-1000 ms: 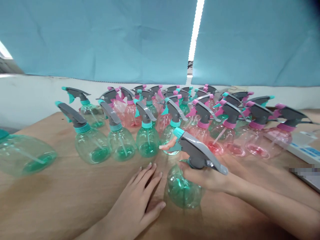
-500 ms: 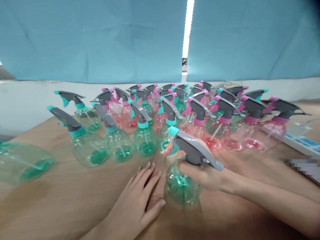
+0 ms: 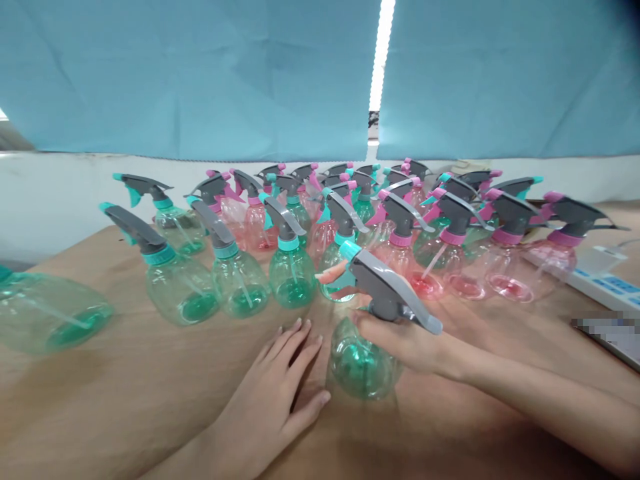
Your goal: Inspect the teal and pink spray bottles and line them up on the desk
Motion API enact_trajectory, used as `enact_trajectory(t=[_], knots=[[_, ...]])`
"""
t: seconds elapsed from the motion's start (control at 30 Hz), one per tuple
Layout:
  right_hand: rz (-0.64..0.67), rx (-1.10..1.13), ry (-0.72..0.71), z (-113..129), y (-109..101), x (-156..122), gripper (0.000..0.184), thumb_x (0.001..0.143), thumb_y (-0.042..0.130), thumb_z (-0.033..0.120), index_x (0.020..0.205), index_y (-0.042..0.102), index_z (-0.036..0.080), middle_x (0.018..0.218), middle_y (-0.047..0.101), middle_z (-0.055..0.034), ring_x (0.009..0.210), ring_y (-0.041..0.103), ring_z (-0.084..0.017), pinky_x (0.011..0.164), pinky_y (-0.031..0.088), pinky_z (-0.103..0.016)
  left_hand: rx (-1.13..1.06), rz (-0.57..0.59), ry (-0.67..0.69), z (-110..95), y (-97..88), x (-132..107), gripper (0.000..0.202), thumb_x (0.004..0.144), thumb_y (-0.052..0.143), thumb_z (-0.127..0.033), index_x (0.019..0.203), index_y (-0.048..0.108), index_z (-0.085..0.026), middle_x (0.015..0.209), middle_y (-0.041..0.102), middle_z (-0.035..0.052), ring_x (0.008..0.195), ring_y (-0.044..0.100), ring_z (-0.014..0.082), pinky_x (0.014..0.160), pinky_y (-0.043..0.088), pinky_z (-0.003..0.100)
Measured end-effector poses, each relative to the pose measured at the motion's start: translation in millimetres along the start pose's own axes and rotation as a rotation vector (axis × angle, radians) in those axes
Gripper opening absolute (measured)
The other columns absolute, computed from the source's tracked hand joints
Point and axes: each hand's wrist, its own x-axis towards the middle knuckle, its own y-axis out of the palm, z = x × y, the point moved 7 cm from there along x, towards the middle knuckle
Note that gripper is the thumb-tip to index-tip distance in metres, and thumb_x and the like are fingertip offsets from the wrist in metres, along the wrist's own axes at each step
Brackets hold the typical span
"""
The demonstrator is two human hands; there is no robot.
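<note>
Two hands occupy the lower half of the head view, above a wooden table (image 3: 150, 400). The green spray bottle (image 3: 365, 367) is front and centre, nearer the wearer than the rows of bottles. The right hand (image 3: 400, 340) is clamped on its neck, below the grey spray head (image 3: 383, 283). The left hand (image 3: 285, 370) holds nothing; its fingers are slightly apart.

Potential faults: a loose neck grip could let the bottle tilt, since its body appears unsupported by the left hand. A forward push could make the right hand's extended fingers knock the teal-collared bottle (image 3: 345, 243) behind (no clear gap is visible there) and disturb its neighbours, including the pink-collared bottle (image 3: 400, 243).

Hand pose: the right forearm enters from the lower right, with the thumb side toward the wearer and the forward fingers reaching around the trigger side. Whether the trigger is pressed cannot be told. The left hand lies palm down on the table, just beside the held bottle, fingertips pointing toward the rows.
</note>
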Motion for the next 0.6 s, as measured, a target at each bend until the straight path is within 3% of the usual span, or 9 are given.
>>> enact_trajectory(t=[0.13,0.27,0.43,0.6], knots=[[-0.037,0.071,-0.037,-5,0,-1,0.028,0.070,0.048,0.009,0.088,0.059,0.028,0.057,0.046,0.0048,0.050,0.046,-0.013,0.053,0.050,-0.030,-0.002,0.016,-0.012,-1,-1.8,1,0.057,0.098,0.051,-0.044,0.146,0.040,-0.016,0.152,0.038,0.0143,0.138,0.036,0.0323,0.109,0.035,0.053],[-0.050,0.116,-0.043,-12,0,-4,0.043,0.072,0.050,0.009,0.110,0.058,0.029,0.079,0.063,0.0013,0.055,0.053,-0.013,0.066,0.056,-0.035,-0.019,0.012,-0.019,-2,-3.3,2,0.056,0.098,0.050,-0.046,0.145,0.041,-0.017,0.152,0.039,0.0138,0.138,0.037,0.0323,0.109,0.035,0.052],[-0.031,0.132,-0.026,-15,2,-4,0.056,0.073,0.050,0.009,0.125,0.052,0.028,0.105,0.067,-0.0019,0.052,0.052,-0.008,0.066,0.056,-0.034,-0.026,0.000,-0.018,-2,-2.8,1,0.056,0.097,0.051,-0.046,0.145,0.041,-0.018,0.152,0.039,0.0126,0.138,0.037,0.0321,0.109,0.035,0.052],[0.008,0.136,-0.001,-17,3,-5,0.053,0.074,0.048,0.008,0.123,0.055,0.027,0.115,0.065,-0.0035,0.047,0.047,-0.005,0.058,0.052,-0.028,-0.005,0.022,-0.019,0,-0.6,1,0.058,0.098,0.051,-0.046,0.146,0.040,-0.016,0.153,0.038,0.0134,0.139,0.036,0.0314,0.110,0.035,0.051]])
